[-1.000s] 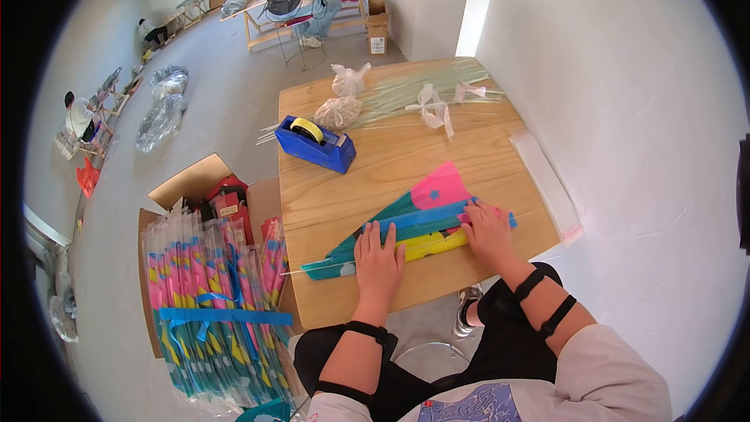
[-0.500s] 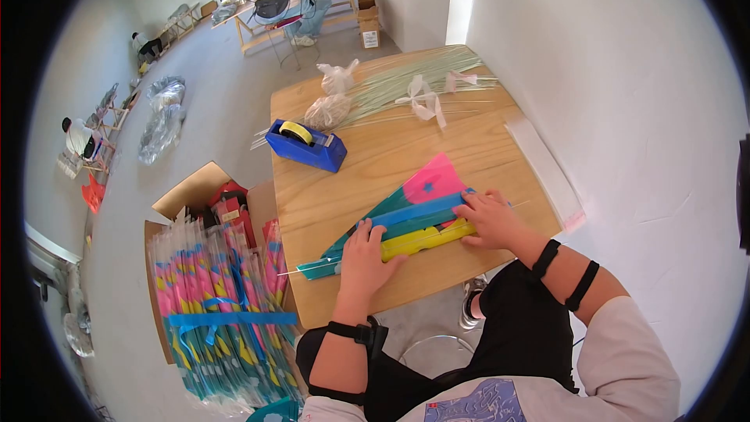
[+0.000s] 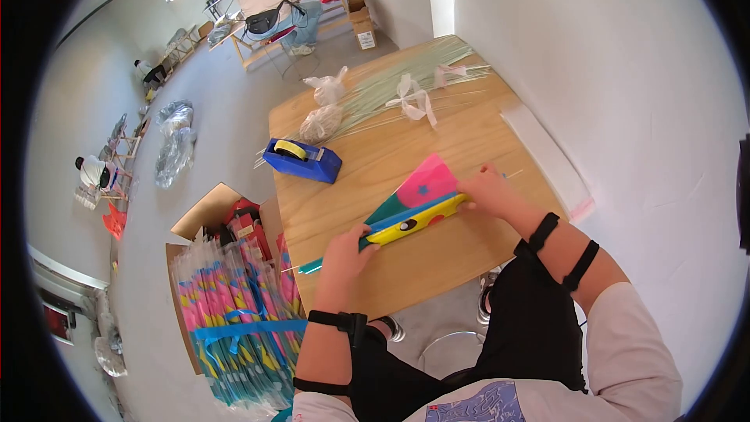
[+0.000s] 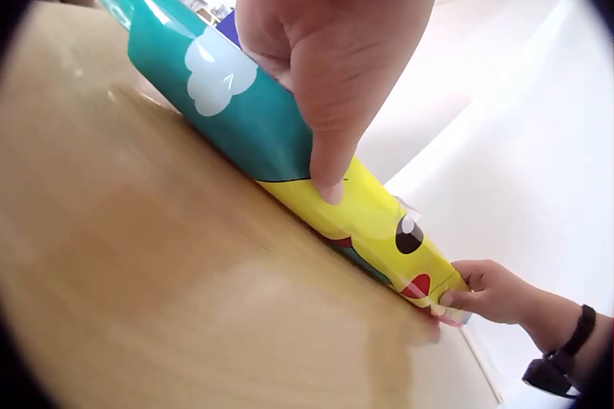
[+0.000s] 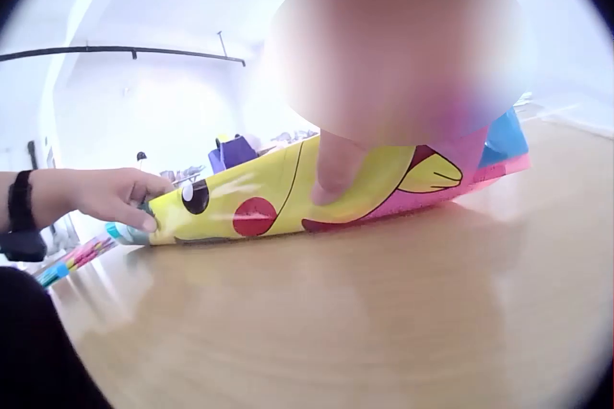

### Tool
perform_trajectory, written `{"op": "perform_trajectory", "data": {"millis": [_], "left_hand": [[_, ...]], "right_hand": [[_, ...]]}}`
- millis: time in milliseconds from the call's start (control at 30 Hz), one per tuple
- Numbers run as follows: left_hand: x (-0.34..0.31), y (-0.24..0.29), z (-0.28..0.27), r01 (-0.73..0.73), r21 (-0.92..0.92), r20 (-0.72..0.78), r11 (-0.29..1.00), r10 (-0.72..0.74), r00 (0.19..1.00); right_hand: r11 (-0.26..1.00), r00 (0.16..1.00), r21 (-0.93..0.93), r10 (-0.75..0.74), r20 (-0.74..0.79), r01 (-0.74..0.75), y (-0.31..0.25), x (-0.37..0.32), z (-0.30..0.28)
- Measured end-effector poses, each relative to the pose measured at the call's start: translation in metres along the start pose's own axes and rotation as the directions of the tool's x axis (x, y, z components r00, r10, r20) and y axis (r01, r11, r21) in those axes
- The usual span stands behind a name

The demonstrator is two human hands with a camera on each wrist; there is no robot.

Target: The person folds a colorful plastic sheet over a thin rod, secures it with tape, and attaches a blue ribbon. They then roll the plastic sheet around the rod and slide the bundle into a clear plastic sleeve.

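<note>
On the pale wood-grained tabletop (image 3: 406,277), a folded bundle of glossy printed plastic film (image 3: 418,213), teal, yellow, pink and blue, lies slantwise in front of the person. The left hand (image 3: 344,256) curls round its teal and yellow stretch, the thumb pressed on the near side. The right hand (image 3: 492,191) pinches the bundle near its other end, with its thumb on the yellow face. Both grips are closed on the film. Beyond the bundle sits a blue tape dispenser (image 3: 302,160) with a yellow roll, near two knotted translucent plastic bags (image 3: 323,104) and thin pale sticks (image 3: 391,82).
</note>
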State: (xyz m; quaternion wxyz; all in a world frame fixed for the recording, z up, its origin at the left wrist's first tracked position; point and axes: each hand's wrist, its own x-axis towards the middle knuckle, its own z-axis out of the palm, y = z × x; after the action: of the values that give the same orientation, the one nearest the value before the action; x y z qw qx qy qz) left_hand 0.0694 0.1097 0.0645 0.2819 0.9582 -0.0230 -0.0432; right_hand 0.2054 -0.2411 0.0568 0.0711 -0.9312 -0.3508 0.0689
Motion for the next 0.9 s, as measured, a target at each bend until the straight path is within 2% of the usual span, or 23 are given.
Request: {"op": "perform_trajectory", "data": {"millis": [33,67,133,200,233,267,300,333,400,433,500,633,700,733,800,833,900], "left_hand": [[0.004,-0.004,0.000,0.031,-0.082,-0.020,0.996,-0.033,0.999],[0.006,-0.006,0.001,0.030,-0.074,-0.015,0.997,-0.031,0.999],[0.010,-0.012,0.005,-0.033,-0.060,-0.104,0.998,0.026,0.994],[0.016,-0.023,0.015,-0.090,0.005,-0.157,0.996,0.089,0.984],[0.017,-0.028,0.020,-0.143,0.066,-0.208,0.987,0.154,0.966],[0.017,-0.027,0.022,-0.148,0.070,-0.204,0.987,0.159,0.966],[0.016,-0.025,0.027,-0.151,0.097,-0.287,0.984,0.173,0.942],[0.016,-0.023,0.031,-0.151,0.122,-0.367,0.981,0.186,0.911],[0.017,-0.022,0.036,-0.151,0.102,-0.396,0.983,0.179,0.900],[0.017,-0.022,0.038,-0.148,0.080,-0.427,0.986,0.168,0.888],[0.020,-0.027,0.044,-0.150,0.078,-0.442,0.986,0.169,0.881],[0.020,-0.028,0.051,-0.160,0.085,-0.508,0.983,0.181,0.842],[0.021,-0.030,0.055,-0.162,0.081,-0.519,0.983,0.181,0.836],[0.022,-0.032,0.055,-0.167,0.081,-0.531,0.983,0.184,0.827],[0.022,-0.031,0.056,-0.159,0.080,-0.540,0.984,0.177,0.822],[0.022,-0.031,0.056,-0.153,0.082,-0.544,0.985,0.173,0.821],[0.021,-0.033,0.058,-0.139,0.063,-0.538,0.988,0.151,0.830]], "right_hand": [[1.000,1.000,0.008,0.004,-0.003,-0.004,0.001,0.004,-0.003],[1.000,1.000,0.003,0.025,0.007,-0.025,0.003,0.008,-0.002],[0.999,0.999,0.004,0.048,0.016,-0.048,0.004,0.009,-0.001],[0.986,0.990,0.162,0.066,-0.125,-0.045,0.007,0.011,0.006],[0.985,0.989,0.165,0.072,-0.128,-0.050,0.008,0.011,0.009],[0.981,0.984,0.186,0.083,-0.155,-0.054,0.011,0.012,0.014],[0.977,0.979,0.207,0.094,-0.180,-0.056,0.012,0.012,0.019],[0.976,0.979,0.209,0.098,-0.181,-0.060,0.013,0.013,0.027],[0.977,0.948,0.206,0.111,-0.299,-0.050,0.013,0.015,0.040],[0.977,0.948,0.207,0.112,-0.297,-0.051,0.014,0.016,0.047],[0.980,0.910,0.196,0.121,-0.397,-0.045,0.013,0.016,0.055],[0.981,0.899,0.191,0.123,-0.420,-0.045,0.009,0.013,0.054],[0.998,0.804,0.061,0.057,-0.592,-0.026,0.001,0.010,0.042],[0.998,0.805,0.056,0.052,-0.591,-0.023,-0.006,0.009,0.036],[0.990,0.846,0.075,-0.062,-0.530,0.120,-0.024,0.006,0.029],[0.990,0.847,0.070,-0.066,-0.527,0.121,-0.036,0.004,0.030],[0.953,0.880,0.085,-0.230,-0.415,0.289,-0.056,-0.001,0.036]]}}
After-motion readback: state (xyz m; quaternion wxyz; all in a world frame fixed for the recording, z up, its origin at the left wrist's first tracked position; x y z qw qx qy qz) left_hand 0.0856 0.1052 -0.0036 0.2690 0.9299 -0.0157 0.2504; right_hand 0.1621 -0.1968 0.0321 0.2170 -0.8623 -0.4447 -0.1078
